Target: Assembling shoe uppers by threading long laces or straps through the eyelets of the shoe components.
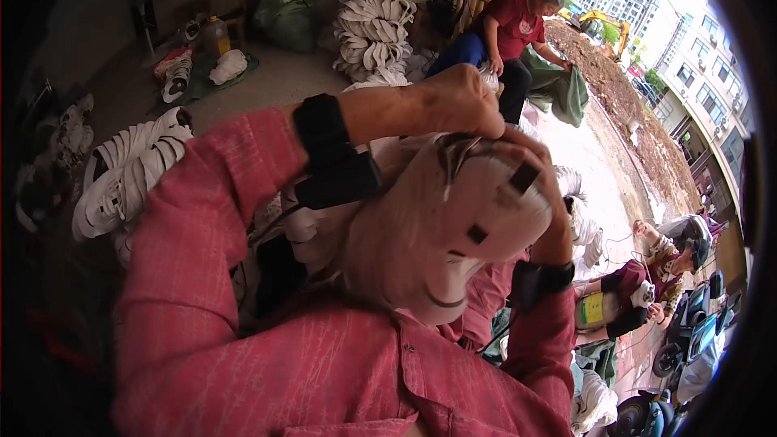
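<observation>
Close in front of my chest is a bundle of nested white shoe uppers (421,226) with small dark square patches. My left hand (465,101) is closed in a fist at its top edge; what the fingers pinch is hidden. Along the far right side, my right hand (550,178) wraps round the bundle, its fingers bent over the top. A black band with a box-shaped device (336,182) hangs on my left wrist, and another black band (542,282) circles my right wrist.
Stacks of white shoe uppers stand at the left (121,174) and at the back wall (374,28). Near them lie a green sack (289,12) and a bottle (217,36). A seated person (514,28) handles green cloth; another person (647,283) sits by parked scooters (696,324).
</observation>
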### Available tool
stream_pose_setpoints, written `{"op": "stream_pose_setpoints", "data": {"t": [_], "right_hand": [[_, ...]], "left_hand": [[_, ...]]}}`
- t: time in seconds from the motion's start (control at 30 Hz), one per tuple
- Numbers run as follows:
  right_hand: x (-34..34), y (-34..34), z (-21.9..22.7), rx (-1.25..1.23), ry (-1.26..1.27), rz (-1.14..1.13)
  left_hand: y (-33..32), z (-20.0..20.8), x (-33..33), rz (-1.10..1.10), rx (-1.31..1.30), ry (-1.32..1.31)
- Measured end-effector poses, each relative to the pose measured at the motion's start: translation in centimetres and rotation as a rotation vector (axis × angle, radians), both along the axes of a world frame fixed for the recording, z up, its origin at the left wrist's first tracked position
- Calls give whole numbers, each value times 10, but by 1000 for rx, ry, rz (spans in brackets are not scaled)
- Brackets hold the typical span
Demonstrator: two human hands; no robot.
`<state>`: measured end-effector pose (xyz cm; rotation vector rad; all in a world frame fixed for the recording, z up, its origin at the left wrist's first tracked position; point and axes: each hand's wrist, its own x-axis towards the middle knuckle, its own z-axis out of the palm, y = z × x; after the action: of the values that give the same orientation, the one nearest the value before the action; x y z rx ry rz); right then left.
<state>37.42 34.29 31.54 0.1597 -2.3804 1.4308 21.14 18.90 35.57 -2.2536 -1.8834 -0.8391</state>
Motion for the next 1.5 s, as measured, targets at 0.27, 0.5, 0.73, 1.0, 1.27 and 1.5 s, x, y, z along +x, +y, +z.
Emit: {"op": "stream_pose_setpoints", "data": {"t": [0.27, 0.5, 0.73, 1.0, 1.27, 1.5], "right_hand": [[-70, 52, -149, -98, 61, 10], [-98, 59, -162, -562, -47, 46], [-86, 9, -118, -472, -89, -67], [-61, -4, -96, -310, -46, -80], [-44, -15, -96, -281, -26, -124], [-42, -36, -90, -263, -39, -68]], "left_hand": [[48, -150, -52, 193, -100, -811], [-70, -177, -38, 326, -8, -826], [-122, -196, -42, 283, -178, -1181], [-49, -174, -9, -49, -228, -1646], [-60, -166, 18, 49, -119, -1540], [-98, -170, 16, 159, -163, -1356]]}}
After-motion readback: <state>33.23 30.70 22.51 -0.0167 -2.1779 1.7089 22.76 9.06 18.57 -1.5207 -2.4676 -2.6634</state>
